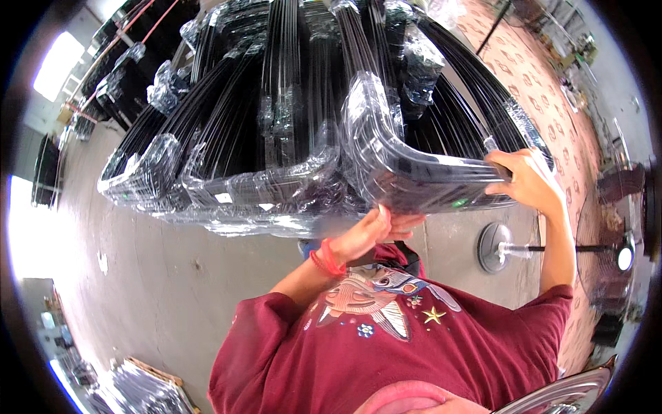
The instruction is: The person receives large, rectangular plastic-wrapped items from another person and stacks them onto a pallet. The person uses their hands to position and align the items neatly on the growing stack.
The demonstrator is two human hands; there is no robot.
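A stack of nested black curved strips (pixel 427 176), bound in clear plastic film, lies in front of me at the right of a larger pile. My right hand (pixel 527 178) is closed on its right end, fingers over the upper side and thumb against the front. Beneath the front edge is my left hand (pixel 372 231), a red band round the wrist. Its fingers are stretched out, partly blurred, close against the film. Clear film (pixel 358 100) wraps the stack's rounded corner.
More film-wrapped bundles of black strips (pixel 255 186) lie left of the stack. A black round stand base (pixel 494 247) with a pole stands on the grey floor at my right. Patterned pinkish sheeting (pixel 531 83) runs along the right. Wrapped goods (pixel 141 390) lie at lower left.
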